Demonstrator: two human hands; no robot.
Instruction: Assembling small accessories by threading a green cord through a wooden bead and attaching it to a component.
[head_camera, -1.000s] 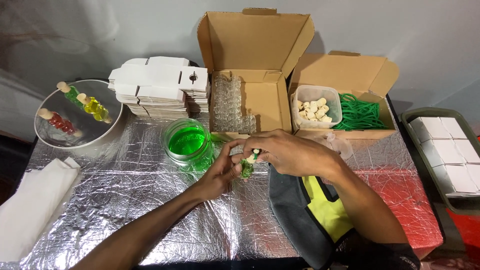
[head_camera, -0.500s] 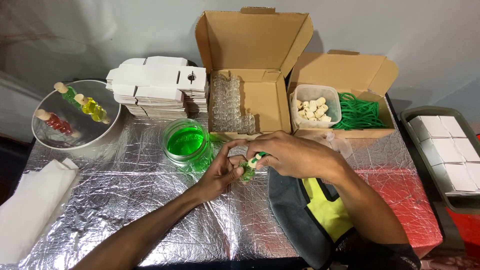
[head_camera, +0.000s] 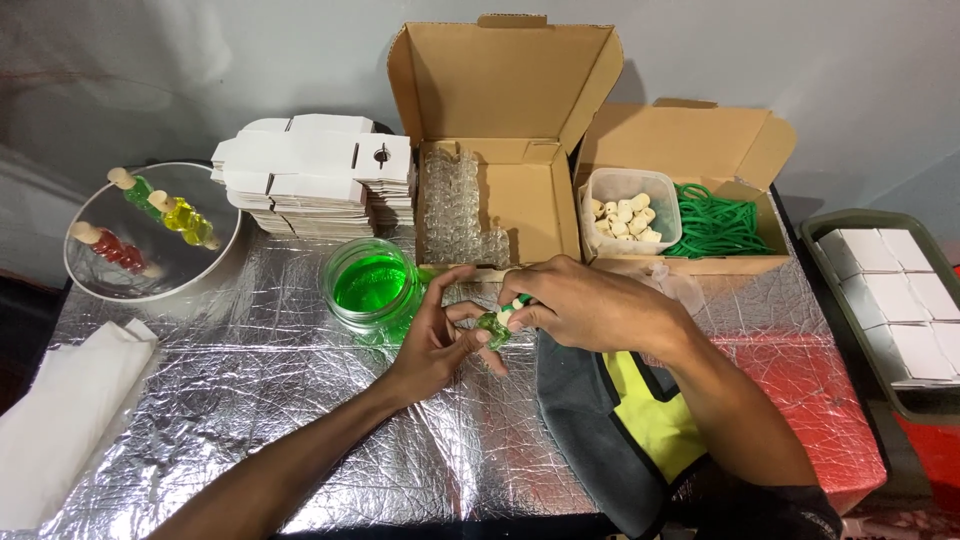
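Green-filled small bottle (head_camera: 492, 328) sits pinched between left hand (head_camera: 435, 340) and right hand (head_camera: 580, 305) fingertips.

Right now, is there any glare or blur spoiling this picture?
Head view: the crinkled foil table cover throws scattered bright glints; the small green bottle between left hand and right hand is mostly hidden; the frame is otherwise sharp, edges slightly bowed.

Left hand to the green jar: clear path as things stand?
Probably yes. The left hand sits right beside the green jar, nothing between them, but its fingers are busy on the small green bottle.
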